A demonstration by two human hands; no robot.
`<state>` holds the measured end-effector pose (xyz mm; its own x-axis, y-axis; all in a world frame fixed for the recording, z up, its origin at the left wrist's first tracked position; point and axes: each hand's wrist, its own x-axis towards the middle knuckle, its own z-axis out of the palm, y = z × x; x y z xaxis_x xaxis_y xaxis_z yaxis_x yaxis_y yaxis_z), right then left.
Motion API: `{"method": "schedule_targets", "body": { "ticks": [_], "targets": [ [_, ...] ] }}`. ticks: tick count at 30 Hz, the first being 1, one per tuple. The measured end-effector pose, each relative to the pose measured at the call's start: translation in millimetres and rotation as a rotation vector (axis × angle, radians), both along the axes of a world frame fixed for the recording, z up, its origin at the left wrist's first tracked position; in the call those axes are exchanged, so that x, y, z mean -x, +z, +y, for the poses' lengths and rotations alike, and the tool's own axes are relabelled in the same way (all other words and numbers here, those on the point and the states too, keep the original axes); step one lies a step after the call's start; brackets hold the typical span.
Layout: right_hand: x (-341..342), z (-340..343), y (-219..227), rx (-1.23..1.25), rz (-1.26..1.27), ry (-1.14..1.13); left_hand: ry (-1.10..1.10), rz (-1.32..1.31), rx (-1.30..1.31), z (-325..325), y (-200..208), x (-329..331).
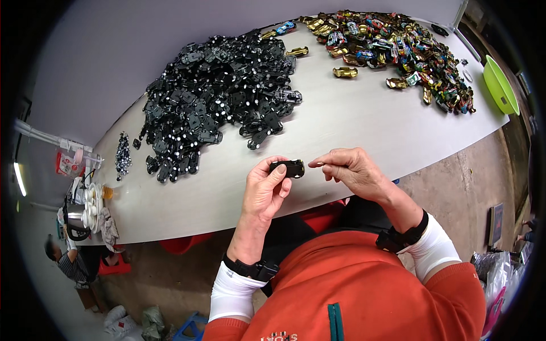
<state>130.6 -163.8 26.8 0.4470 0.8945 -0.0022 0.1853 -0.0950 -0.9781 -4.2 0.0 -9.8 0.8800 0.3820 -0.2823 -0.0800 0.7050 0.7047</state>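
Near the table's front edge, my left hand point(264, 190) grips a black toy car point(289, 169) between thumb and fingers. Just to the right of the car, thumb and index finger of my right hand point(355, 170) are drawn together in a pinch. What sits at those fingertips, if anything, is too small to name, and the fingertips are apart from the car. Beyond my left hand spreads a large heap of black toy car bases point(210, 96) with wheels. At the far right lies a heap of toy car bodies point(392, 42) in gold and mixed colours.
A gold car body point(344, 72) lies apart from its heap. Small wheel parts point(123, 156) form a pile at the left. A kettle point(77, 219) and white cups point(92, 210) stand at the left end. A green basin point(500, 85) is at the right edge. Another person point(77, 264) sits far left.
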Motion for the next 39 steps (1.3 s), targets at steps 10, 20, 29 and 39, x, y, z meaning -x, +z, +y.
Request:
{"method": "schedule_targets", "body": {
  "ticks": [10,20,29,39],
  "targets": [
    [2.3,3.6,-2.5,0.054,0.309,0.237,-0.097,0.008,0.076,-3.8,0.4,0.1],
    [6.0,9.0,-11.0,-0.01,0.362,0.126,0.058,-0.003,-0.15,-16.3,4.1,-1.0],
    [10.2,13.6,-18.4,-0.072,0.376,0.024,0.3,0.009,-0.356,-25.3,13.6,-9.9],
    [10.2,13.5,-14.2,-0.001,0.414,0.075,0.215,-0.007,-0.287,-23.7,9.3,-7.5]
  ]
}}
